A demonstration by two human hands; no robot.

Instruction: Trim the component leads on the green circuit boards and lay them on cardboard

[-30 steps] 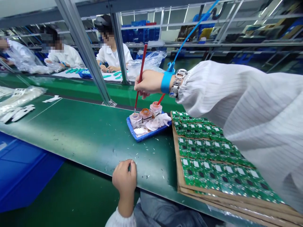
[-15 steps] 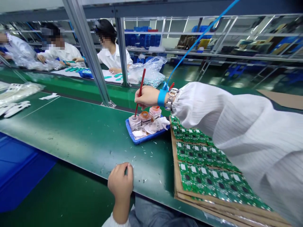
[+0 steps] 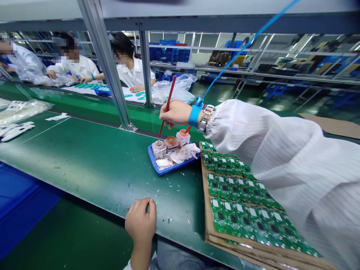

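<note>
My right hand [image 3: 176, 113], with a blue wrist strap and metal watch, pinches a thin red-handled brush [image 3: 171, 88]. The brush slants down, its lower end in the mouth of the left small bottle [image 3: 159, 152]. Beside that bottle stand an orange-rimmed bottle [image 3: 171, 144] and a third bottle [image 3: 183, 138] with a red stick in it. All three sit in a blue tray [image 3: 161, 172] with crumpled, stained tissue [image 3: 184, 153]. At the bench's front edge rests my left hand [image 3: 141, 217], fingers curled closed, nothing visible in them.
Rows of green circuit boards [image 3: 239, 215] lie on stacked cardboard [image 3: 207, 210] under my right sleeve. A metal post [image 3: 111, 71] rises behind the bench [image 3: 92, 150]. A blue cord [image 3: 233, 60] runs up from the strap. White gloves [image 3: 18, 130] lie left; co-workers sit opposite.
The view has tilted up slightly, so the bench sits lower in the picture. The brush remains in the left bottle, and my left hand stays at the edge.
</note>
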